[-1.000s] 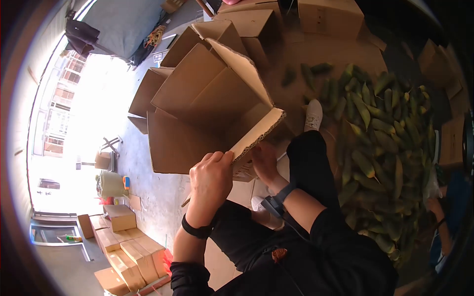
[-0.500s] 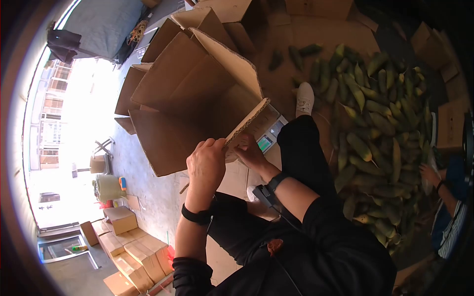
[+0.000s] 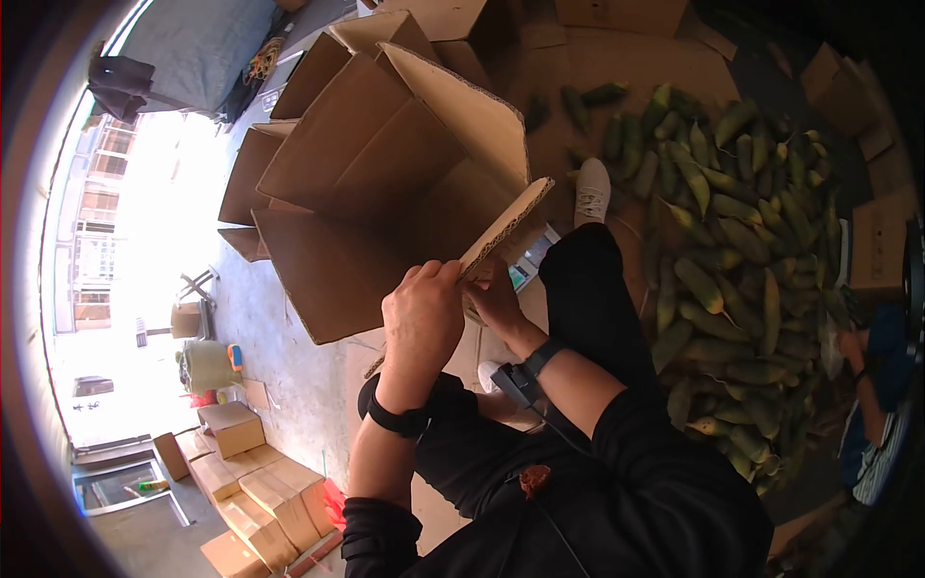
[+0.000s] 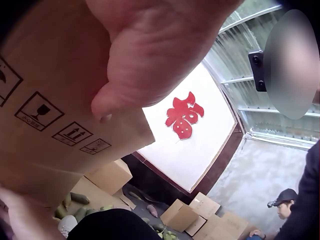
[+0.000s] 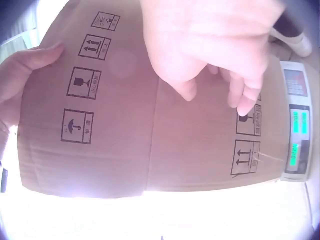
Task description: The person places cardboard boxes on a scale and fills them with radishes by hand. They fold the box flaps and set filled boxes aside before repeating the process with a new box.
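A cardboard box (image 3: 356,231) stands with its mouth and flaps open. My left hand (image 3: 422,318) grips the edge of its near flap; in the left wrist view that hand (image 4: 155,55) has its thumb on the printed outer face (image 4: 55,150). Below the flap's outer side is my right hand (image 3: 496,303). From the right wrist, this hand (image 5: 215,45) appears over the box's printed outside (image 5: 150,130), fingers loosely bent and apart from the thumb; whether they touch the cardboard, I cannot tell.
A scale (image 5: 299,135) with green digits stands beside the box. Many green vegetables (image 3: 742,241) lie in a heap at the right, near another person's arm (image 3: 862,385). Other boxes (image 3: 275,491) are stacked at lower left, and more open cartons (image 3: 405,34) stand behind.
Since half a second ago, the held flap and my left hand have shifted right in the head view. My right hand is now closer under the flap. The earliest frame shows the box lying further right.
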Available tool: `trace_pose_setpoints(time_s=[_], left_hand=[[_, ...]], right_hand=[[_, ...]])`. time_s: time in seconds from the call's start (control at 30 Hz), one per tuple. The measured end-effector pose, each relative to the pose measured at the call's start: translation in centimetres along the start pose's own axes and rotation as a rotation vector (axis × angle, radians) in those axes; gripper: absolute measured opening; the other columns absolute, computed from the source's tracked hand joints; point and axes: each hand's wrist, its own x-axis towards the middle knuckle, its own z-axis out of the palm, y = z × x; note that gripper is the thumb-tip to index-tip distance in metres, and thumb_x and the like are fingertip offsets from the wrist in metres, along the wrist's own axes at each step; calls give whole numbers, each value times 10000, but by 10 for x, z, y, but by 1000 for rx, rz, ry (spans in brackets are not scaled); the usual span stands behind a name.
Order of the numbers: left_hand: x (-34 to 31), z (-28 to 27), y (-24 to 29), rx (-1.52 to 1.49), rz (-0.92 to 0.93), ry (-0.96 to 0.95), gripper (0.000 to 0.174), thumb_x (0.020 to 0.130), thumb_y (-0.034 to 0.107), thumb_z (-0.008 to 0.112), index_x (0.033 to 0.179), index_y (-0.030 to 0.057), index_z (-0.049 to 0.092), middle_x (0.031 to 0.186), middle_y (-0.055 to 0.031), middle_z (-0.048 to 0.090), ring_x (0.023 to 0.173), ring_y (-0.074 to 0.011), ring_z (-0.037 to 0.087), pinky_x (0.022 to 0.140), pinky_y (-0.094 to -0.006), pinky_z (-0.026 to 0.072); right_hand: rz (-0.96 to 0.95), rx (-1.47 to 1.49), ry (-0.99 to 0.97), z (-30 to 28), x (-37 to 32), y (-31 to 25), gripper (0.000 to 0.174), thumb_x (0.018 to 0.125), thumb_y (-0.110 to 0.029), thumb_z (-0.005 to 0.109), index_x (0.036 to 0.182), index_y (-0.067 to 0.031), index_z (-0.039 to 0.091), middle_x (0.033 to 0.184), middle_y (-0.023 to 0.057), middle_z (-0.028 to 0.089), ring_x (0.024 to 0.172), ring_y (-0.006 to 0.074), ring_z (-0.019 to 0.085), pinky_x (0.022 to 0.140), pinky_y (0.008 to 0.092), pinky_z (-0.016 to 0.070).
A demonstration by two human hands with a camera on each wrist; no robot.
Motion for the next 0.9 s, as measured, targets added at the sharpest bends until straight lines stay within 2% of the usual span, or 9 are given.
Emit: trace_pose_setpoints(time_s=[0.37, 0.5, 0.57, 0.67, 0.7, 0.73, 0.77, 0.8, 0.9], left_hand=[[11, 1, 6, 54, -55, -39, 164, 797, 113, 541, 913, 58, 642, 749, -95, 593, 764, -284, 594, 652, -391, 478], [7, -8, 7, -139, -115, -1, 210, 791, 119, 562, 976, 62, 643, 839, -116, 626, 799, -282, 605, 670, -364, 481], [-3, -13, 1, -240, -159, 25, 228, 786, 113, 572, 997, 62, 642, 872, -128, 634, 818, -280, 610, 680, -349, 483], [-26, -25, -18, -214, -191, 92, 269, 784, 122, 591, 1049, 81, 613, 861, -104, 626, 825, -266, 604, 759, -358, 481], [-34, -28, -26, -135, -179, 112, 272, 779, 106, 594, 1049, 76, 611, 877, -107, 628, 823, -267, 604, 831, -380, 447], [-41, -30, -33, -55, -168, 131, 276, 774, 90, 597, 1049, 71, 610, 892, -110, 630, 821, -269, 604, 903, -401, 413], [-49, -29, -38, -54, -192, 164, 217, 781, 93, 592, 991, 56, 631, 850, -104, 636, 810, -267, 604, 994, -443, 323], [-57, -28, -45, -51, -196, 167, 217, 781, 93, 592, 991, 56, 631, 850, -104, 636, 810, -267, 604, 994, -443, 323], [-71, -25, -57, -137, -267, 133, 106, 803, 101, 576, 843, 40, 654, 754, -109, 629, 787, -270, 601, 1024, -434, 290]], right_hand=[[-14, 55, 33, -1, 4, -3, 553, 763, -117, 625, 1237, -7, 362, 1130, 148, 440, 957, 220, 496, 791, 316, 442], [-64, -30, 26, -5, 6, -9, 559, 754, -99, 623, 1240, -4, 364, 1154, 161, 431, 981, 225, 480, 799, 319, 438], [19, -72, 1, -7, 5, -9, 568, 741, -88, 625, 1240, -5, 366, 1134, 163, 450, 917, 226, 508, 779, 323, 442], [96, -94, -21, -9, 0, -20, 576, 735, -90, 628, 1241, -8, 365, 1101, 164, 475, 836, 231, 534, 750, 321, 449], [94, -93, -27, -9, 1, -15, 576, 735, -90, 628, 1241, -8, 365, 1101, 164, 475, 836, 231, 534, 750, 321, 449], [18, -179, -23, -8, 2, -9, 583, 757, -82, 623, 1254, -2, 330, 1047, 159, 505, 795, 205, 569, 670, 296, 460], [-58, -265, -18, -8, 3, -4, 591, 779, -75, 617, 1268, 3, 294, 994, 154, 536, 754, 179, 604, 589, 272, 471], [-61, -263, -23, -9, 3, -4, 591, 779, -75, 617, 1268, 3, 294, 994, 154, 536, 754, 179, 604, 589, 272, 471], [52, -254, -62, -9, 3, 1, 640, 780, -78, 626, 1305, -11, 266, 1069, 161, 515, 756, 172, 601, 587, 267, 469]])
